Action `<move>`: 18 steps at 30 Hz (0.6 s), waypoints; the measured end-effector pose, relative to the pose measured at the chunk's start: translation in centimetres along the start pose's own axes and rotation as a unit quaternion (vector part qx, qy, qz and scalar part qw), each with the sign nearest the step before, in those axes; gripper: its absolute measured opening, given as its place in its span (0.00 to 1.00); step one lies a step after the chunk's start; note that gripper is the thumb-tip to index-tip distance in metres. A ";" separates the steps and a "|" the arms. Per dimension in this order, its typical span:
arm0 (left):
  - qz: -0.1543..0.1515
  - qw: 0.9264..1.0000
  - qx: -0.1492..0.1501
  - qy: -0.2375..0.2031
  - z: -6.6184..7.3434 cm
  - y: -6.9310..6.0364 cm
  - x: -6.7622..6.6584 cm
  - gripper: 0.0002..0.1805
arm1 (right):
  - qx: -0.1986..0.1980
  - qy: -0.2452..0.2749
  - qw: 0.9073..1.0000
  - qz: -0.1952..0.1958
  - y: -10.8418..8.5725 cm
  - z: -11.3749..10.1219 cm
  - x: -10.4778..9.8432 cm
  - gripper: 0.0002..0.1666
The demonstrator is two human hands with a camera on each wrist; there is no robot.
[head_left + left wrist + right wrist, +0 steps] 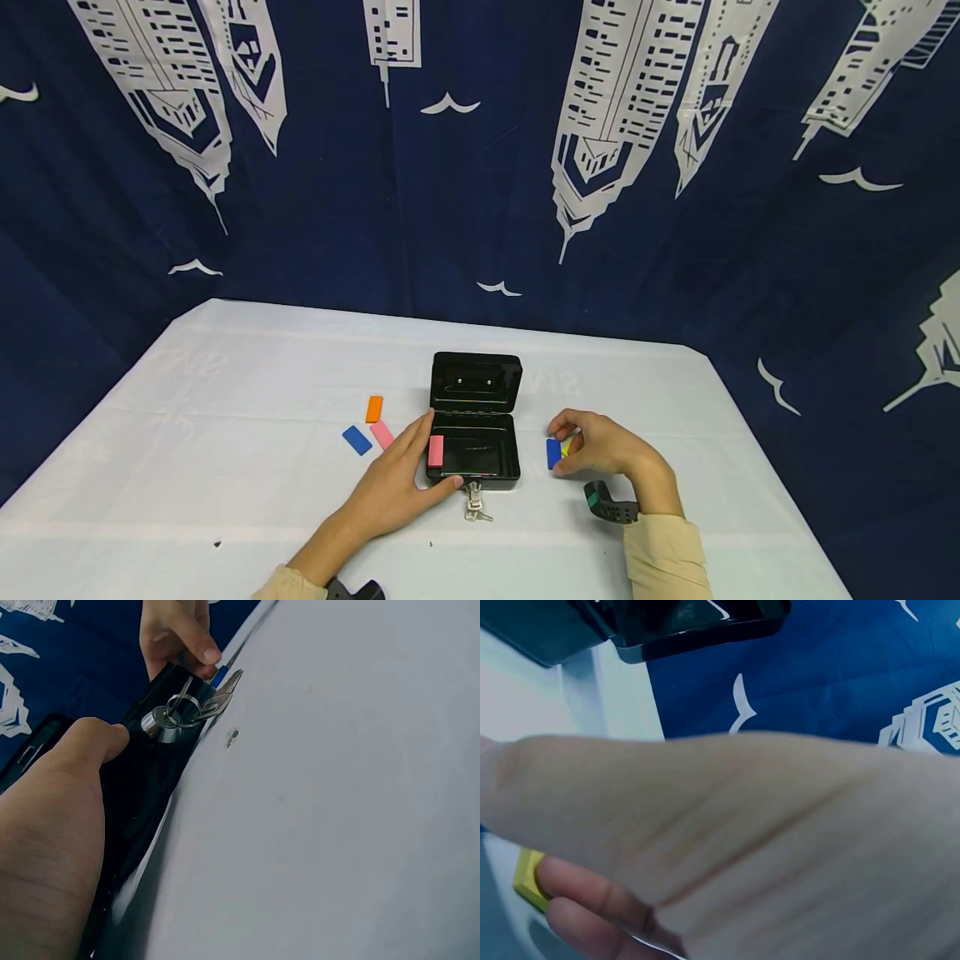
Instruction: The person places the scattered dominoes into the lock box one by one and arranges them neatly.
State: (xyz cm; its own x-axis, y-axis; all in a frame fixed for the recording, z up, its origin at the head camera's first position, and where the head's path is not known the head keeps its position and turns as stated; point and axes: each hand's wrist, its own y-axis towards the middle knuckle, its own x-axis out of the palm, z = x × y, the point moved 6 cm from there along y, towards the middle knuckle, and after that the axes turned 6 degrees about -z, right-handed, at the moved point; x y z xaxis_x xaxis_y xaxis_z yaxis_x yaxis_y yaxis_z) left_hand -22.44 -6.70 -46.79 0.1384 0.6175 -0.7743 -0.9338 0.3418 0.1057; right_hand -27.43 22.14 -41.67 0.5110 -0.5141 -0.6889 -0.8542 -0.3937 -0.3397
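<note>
A small black cash box (480, 475) stands with its lid up, a pink block (436, 451) inside at the left. My left hand (397, 487) rests along the box's left side, fingers nearly straight, thumb on the front edge beside the lock. Keys on a ring (184, 710) hang from that lock. To the right of the box, my right hand (600, 446) pinches a blue block (553, 454) between thumb and fingers at the table. A yellow block (529, 879) shows beside its fingers, partly hidden by the hand.
Left of the box lie an orange block (374, 409), a blue block (357, 440) and another pink block (382, 434), the last close to my left fingers. Everything stands on a white-covered table (225, 400). A dark blue printed cloth (337, 208) hangs behind it.
</note>
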 end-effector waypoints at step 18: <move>-0.004 1.000 0.001 0.001 0.0 -0.1 0.0 0.59 | 0.010 -0.031 0.999 0.003 0.4 0.1 0.4 0.27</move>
State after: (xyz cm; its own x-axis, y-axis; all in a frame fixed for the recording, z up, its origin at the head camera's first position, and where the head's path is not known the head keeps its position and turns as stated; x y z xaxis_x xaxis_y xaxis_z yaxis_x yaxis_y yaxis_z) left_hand -22.36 -6.71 -46.76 0.1450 0.6142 -0.7757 -0.9323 0.3473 0.1007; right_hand -27.55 21.91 -42.13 0.4997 -0.4680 -0.7289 -0.8590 -0.3759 -0.3475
